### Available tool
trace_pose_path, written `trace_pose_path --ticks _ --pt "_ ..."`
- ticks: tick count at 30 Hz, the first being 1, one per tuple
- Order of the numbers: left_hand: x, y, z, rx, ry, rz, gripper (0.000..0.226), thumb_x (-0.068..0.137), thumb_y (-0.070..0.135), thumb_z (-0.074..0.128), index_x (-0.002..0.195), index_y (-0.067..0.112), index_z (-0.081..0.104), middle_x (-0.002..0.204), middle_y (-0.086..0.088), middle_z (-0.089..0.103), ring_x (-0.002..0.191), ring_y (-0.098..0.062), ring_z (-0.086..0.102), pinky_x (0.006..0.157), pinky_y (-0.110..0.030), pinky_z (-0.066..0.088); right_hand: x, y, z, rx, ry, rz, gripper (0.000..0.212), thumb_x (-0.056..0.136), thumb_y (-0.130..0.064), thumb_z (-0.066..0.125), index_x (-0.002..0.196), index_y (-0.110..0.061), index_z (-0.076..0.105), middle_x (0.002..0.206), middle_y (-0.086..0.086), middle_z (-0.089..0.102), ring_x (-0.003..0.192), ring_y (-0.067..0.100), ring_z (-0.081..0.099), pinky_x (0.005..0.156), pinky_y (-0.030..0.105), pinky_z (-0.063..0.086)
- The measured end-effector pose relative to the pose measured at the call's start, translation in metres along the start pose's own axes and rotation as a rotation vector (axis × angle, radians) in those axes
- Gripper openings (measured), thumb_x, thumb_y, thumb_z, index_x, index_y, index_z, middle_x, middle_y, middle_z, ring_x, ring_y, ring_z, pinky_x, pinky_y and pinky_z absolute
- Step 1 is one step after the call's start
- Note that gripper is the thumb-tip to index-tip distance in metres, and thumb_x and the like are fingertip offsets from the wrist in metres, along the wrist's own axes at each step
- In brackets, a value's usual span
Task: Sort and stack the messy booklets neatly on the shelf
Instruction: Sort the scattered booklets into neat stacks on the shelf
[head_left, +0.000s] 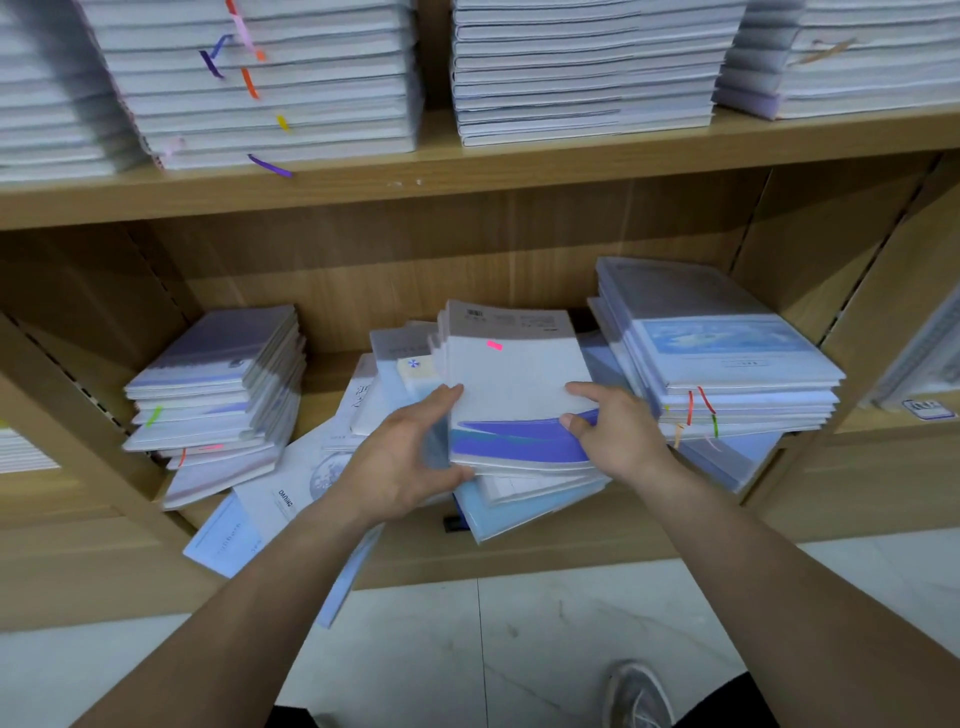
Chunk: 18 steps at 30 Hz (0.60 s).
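Hands (405, 457) (618, 431) clasp booklets (514, 384) (middle pile) between them.

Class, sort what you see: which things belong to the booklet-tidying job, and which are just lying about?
Job: middle pile, gripped by left hand and right hand; loose booklets; left stack; right stack; lower shelf.
Just about: upper-shelf stacks; shoe; floor.
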<state>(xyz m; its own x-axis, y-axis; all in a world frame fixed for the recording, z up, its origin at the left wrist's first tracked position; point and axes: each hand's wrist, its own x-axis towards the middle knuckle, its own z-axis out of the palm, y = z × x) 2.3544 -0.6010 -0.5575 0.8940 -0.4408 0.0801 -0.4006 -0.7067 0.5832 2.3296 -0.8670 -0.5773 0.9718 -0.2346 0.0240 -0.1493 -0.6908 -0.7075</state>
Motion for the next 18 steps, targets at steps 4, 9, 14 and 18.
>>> trace_pose_path --ticks 4,9,14,18 --pt "-0.002 0.007 0.009 0.013 -0.002 0.009 0.073 0.082 0.038 0.078 0.145 0.041 0.041 0.159 0.012 0.031 0.133 -0.004 0.039 0.102 -0.027 0.047 -0.003 0.001 -0.006 0.007 0.018 -0.002 0.050 0.095 -0.027 0.067 0.143 -0.020 0.054 0.141 0.002 0.057 0.123 0.020 0.056 0.090 0.017 0.039" --pt "-0.008 0.007 0.005 -0.023 0.052 -0.018 0.072 0.080 0.044 0.079 0.143 0.039 0.045 0.149 0.012 0.047 0.126 -0.006 0.048 0.096 -0.026 0.051 -0.008 -0.003 -0.011 0.026 0.052 -0.068 0.045 0.095 -0.023 0.067 0.140 -0.024 0.057 0.140 0.000 0.058 0.127 0.020 0.053 0.096 0.018 0.039" --pt "-0.025 -0.003 -0.018 -0.209 0.084 -0.069 0.076 0.063 0.058 0.078 0.133 0.038 0.057 0.136 0.017 0.058 0.122 -0.008 0.056 0.095 -0.028 0.055 -0.007 -0.018 0.002 0.061 -0.031 -0.121 0.040 0.098 -0.020 0.063 0.137 -0.027 0.058 0.141 -0.004 0.056 0.130 0.017 0.050 0.092 0.016 0.037" --pt "-0.039 -0.017 -0.034 -0.247 0.131 -0.053 0.064 0.067 0.045 0.084 0.126 0.035 0.064 0.136 0.017 0.058 0.116 0.002 0.057 0.096 -0.013 0.049 -0.004 -0.023 0.014 0.095 -0.083 -0.125 0.036 0.097 -0.023 0.064 0.133 -0.028 0.060 0.140 -0.007 0.056 0.131 0.015 0.049 0.094 0.017 0.037"
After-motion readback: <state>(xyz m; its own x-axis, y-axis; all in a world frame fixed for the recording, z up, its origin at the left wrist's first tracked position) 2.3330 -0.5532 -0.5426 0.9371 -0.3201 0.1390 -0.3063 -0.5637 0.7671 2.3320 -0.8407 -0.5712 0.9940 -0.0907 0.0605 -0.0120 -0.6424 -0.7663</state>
